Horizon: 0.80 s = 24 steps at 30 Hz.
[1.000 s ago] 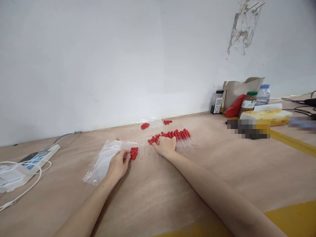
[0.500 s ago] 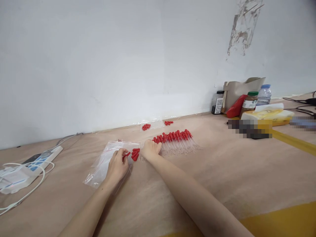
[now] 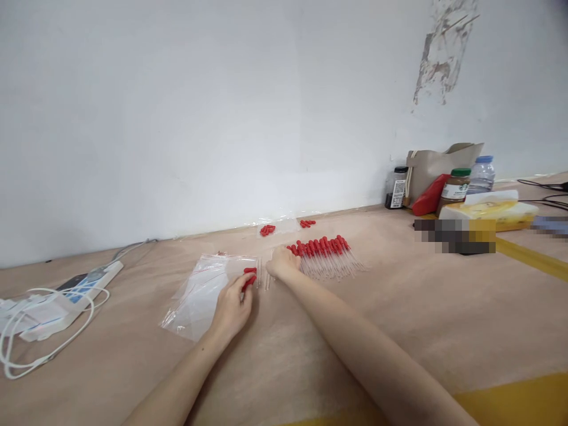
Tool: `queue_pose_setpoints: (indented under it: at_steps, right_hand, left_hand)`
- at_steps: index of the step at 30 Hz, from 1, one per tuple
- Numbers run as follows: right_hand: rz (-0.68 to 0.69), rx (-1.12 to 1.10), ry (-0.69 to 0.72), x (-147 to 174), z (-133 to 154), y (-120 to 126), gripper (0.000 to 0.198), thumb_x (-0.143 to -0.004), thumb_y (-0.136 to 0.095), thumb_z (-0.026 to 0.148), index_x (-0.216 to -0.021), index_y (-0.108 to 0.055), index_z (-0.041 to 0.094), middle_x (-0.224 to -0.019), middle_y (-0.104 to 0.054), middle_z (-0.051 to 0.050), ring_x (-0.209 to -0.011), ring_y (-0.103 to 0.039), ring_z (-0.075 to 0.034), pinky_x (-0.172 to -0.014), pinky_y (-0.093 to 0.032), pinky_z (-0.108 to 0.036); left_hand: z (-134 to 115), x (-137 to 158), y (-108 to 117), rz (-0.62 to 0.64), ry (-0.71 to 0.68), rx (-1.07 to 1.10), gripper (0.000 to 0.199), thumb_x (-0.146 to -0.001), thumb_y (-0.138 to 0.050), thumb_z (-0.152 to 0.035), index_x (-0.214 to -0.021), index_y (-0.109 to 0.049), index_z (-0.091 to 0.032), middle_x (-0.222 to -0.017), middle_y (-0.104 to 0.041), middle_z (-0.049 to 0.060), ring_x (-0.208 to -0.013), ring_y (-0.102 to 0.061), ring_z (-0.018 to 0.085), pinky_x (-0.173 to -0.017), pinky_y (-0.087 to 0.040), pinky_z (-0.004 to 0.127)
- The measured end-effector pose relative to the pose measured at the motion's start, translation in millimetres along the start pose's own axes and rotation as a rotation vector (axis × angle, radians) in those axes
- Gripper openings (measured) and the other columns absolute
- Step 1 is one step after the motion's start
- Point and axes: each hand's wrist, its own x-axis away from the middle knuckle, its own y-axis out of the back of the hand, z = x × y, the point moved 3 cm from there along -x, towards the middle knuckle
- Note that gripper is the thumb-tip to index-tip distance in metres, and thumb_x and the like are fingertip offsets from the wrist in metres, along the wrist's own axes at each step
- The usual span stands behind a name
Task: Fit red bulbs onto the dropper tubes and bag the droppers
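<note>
My left hand [image 3: 233,305] is closed, thumb and fingers around some of the small red rubber bulbs [image 3: 249,271] at the right edge of clear zip bags [image 3: 202,293]. My right hand [image 3: 283,263] is curled at the left end of a row of thin clear droppers with red bulbs [image 3: 326,245]; its fingertips and whatever they grip are hidden. Between the hands lie several loose clear tubes [image 3: 267,280] without bulbs.
Two small bags with red bulbs [image 3: 267,230] lie by the wall. A white power strip [image 3: 75,302] with cables is at left. To the right stand a dark-capped bottle [image 3: 396,188], a grey bag [image 3: 426,168], a green-lidded jar [image 3: 456,189] and a tissue pack [image 3: 497,214].
My left hand has moved right, from holding one red bulb beside the little pile to closing over the pile. My right hand stays at the row's left end. The view has shifted slightly.
</note>
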Motion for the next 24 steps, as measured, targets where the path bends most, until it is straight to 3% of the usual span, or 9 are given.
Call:
queue_pose_setpoints:
  at_steps: [2, 4, 7, 11, 16, 24]
  right_hand:
    - [-0.017, 0.011, -0.046, 9, -18, 13, 0.022, -0.072, -0.047, 0.015, -0.088, -0.06, 0.007, -0.089, -0.063, -0.02, -0.082, -0.059, -0.027, -0.065, -0.039, -0.033]
    - [-0.052, 0.005, 0.005, 24, -40, 27, 0.018, -0.075, -0.045, 0.016, -0.081, -0.061, 0.013, -0.085, -0.064, -0.012, -0.082, -0.058, -0.021, -0.067, -0.038, -0.028]
    - [-0.152, -0.106, 0.272, 55, -71, 47, 0.018, -0.078, -0.043, 0.018, -0.086, -0.06, 0.015, -0.083, -0.062, -0.006, -0.074, -0.055, -0.014, -0.065, -0.038, -0.023]
    - [-0.132, -0.143, 0.447, 92, -99, 55, 0.021, -0.083, -0.042, 0.022, -0.094, -0.059, 0.017, -0.083, -0.059, -0.005, -0.069, -0.052, -0.012, -0.064, -0.037, -0.024]
    - [-0.162, -0.114, 0.499, 112, -101, 49, 0.018, -0.083, -0.044, 0.022, -0.093, -0.059, 0.021, -0.079, -0.059, -0.002, -0.068, -0.051, -0.012, -0.072, -0.032, -0.029]
    - [-0.109, -0.094, 0.58, 117, -88, 41, 0.022, -0.085, -0.042, 0.023, -0.097, -0.06, 0.022, -0.082, -0.06, -0.003, -0.073, -0.051, -0.013, -0.071, -0.028, -0.029]
  left_hand:
    - [-12, 6, -5, 0.065, 0.017, 0.088, 0.024, -0.082, -0.042, -0.025, -0.097, -0.059, -0.018, -0.094, -0.064, 0.006, -0.075, -0.059, 0.018, -0.067, -0.046, 0.028]
    - [-26, 11, -10, 0.128, 0.03, 0.174, 0.022, -0.082, -0.044, -0.031, -0.089, -0.061, -0.018, -0.085, -0.065, 0.004, -0.067, -0.058, 0.016, -0.062, -0.045, 0.027]
    - [-42, 17, -19, 0.177, 0.038, 0.32, 0.022, -0.083, -0.045, -0.034, -0.085, -0.059, -0.018, -0.078, -0.065, 0.002, -0.067, -0.057, 0.016, -0.06, -0.044, 0.025]
    - [-50, 20, -31, 0.245, 0.055, 0.469, 0.027, -0.086, -0.039, -0.035, -0.095, -0.057, -0.018, -0.079, -0.065, 0.003, -0.066, -0.057, 0.015, -0.06, -0.043, 0.024]
    - [-51, 22, -36, 0.289, 0.009, 0.47, 0.029, -0.088, -0.035, -0.036, -0.083, -0.057, -0.017, -0.065, -0.056, 0.0, -0.059, -0.051, 0.013, -0.057, -0.04, 0.023]
    - [-53, 23, -36, 0.332, -0.005, 0.542, 0.021, -0.087, -0.04, -0.031, -0.087, -0.056, -0.017, -0.063, -0.051, -0.002, -0.061, -0.049, 0.012, -0.059, -0.039, 0.021]
